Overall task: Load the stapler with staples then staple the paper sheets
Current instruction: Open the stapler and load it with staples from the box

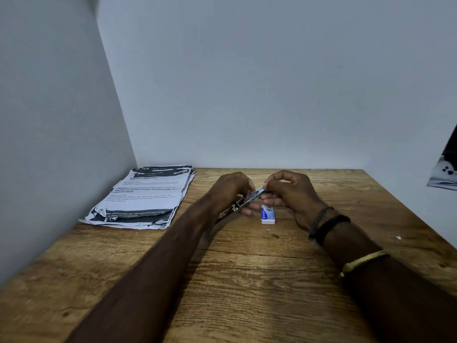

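Note:
My left hand grips a dark metal stapler and holds it tilted above the middle of the wooden table. My right hand pinches the stapler's raised front end between thumb and fingers. Whether a staple strip sits between those fingertips cannot be seen. A small white and blue staple box lies on the table just below both hands. A stack of printed paper sheets with curled, worn edges rests at the back left of the table.
Grey walls close in the table at the back and on the left. A dark printed object hangs at the right edge of the view. A tiny white scrap lies near the table's right edge.

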Tool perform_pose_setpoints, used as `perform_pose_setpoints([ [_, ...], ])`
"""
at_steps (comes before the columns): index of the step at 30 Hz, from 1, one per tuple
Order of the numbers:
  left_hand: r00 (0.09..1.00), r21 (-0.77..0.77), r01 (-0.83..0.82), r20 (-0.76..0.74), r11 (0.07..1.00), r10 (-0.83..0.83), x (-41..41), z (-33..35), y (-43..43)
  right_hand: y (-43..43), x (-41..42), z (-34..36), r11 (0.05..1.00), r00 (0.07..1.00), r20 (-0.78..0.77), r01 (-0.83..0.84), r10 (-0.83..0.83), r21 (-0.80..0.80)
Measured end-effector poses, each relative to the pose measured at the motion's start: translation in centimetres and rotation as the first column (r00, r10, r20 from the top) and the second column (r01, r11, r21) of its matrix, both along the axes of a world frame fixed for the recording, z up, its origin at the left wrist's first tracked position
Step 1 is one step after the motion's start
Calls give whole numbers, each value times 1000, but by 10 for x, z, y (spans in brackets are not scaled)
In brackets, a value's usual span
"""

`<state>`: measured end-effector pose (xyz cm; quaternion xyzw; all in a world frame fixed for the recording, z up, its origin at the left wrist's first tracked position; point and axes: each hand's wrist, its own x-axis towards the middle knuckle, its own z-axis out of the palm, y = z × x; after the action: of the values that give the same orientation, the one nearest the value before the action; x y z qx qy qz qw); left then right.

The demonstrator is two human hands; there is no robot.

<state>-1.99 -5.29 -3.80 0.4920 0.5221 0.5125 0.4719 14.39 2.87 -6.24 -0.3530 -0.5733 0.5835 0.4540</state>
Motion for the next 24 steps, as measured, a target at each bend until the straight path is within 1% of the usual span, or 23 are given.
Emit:
perform_pose_setpoints([
  [3, 1000, 12, 10, -3, 1000, -10, -6, 1, 2, 3, 1, 0, 997, 997, -35, 59, -61, -58],
  [5, 999, 42, -1, -44, 999, 2, -8, 0, 1, 5, 3, 0, 991, 993, -60, 93, -99, -93],
  [6, 995, 76, -4, -97, 997, 12, -9, -2, 1, 5, 4, 0, 990, 992, -73, 99, -107, -106],
  [8, 956, 166, -5, -288, 986, 53, -12, -8, 3, 5, 4, -1, 988, 989, -94, 103, -114, -119],
  [10, 862, 242, 5, -494, 970, 119, -14, -14, 5, 5, 4, -1, 986, 987, -94, 121, -132, -115],
  [11, 812, 278, 8, -562, 961, 156, -14, -16, 6, 4, 4, -1, 987, 987, -78, 134, -142, -94],
  [13, 753, 344, 6, -619, 939, 222, -14, -17, 8, 2, 4, -1, 987, 987, -8, 158, -158, 14],
  [15, 723, 377, -4, -639, 926, 263, -16, -19, 9, -2, 5, -2, 954, 968, 119, 189, -221, 234],
  [16, 706, 383, -13, -651, 924, 280, -17, -20, 10, -3, 6, -3, 904, 940, 196, 190, -280, 382],
  [17, 691, 384, -25, -661, 923, 293, -17, -20, 11, -4, 7, -3, 832, 900, 267, 163, -346, 530],
  [18, 682, 385, -35, -665, 922, 304, -18, -21, 11, -6, 7, -3, 753, 854, 324, 113, -406, 648],
  [19, 678, 389, -44, -665, 920, 314, -18, -21, 11, -7, 8, -2, 690, 816, 361, 64, -452, 721],
  [20, 674, 396, -54, -663, 917, 326, -18, -21, 11, -9, 8, 0, 658, 793, 381, 32, -475, 752],
  [24, 655, 424, -79, -660, 902, 367, -19, -20, 9, -14, 9, 2, 624, 758, 418, -19, -501, 781],
])
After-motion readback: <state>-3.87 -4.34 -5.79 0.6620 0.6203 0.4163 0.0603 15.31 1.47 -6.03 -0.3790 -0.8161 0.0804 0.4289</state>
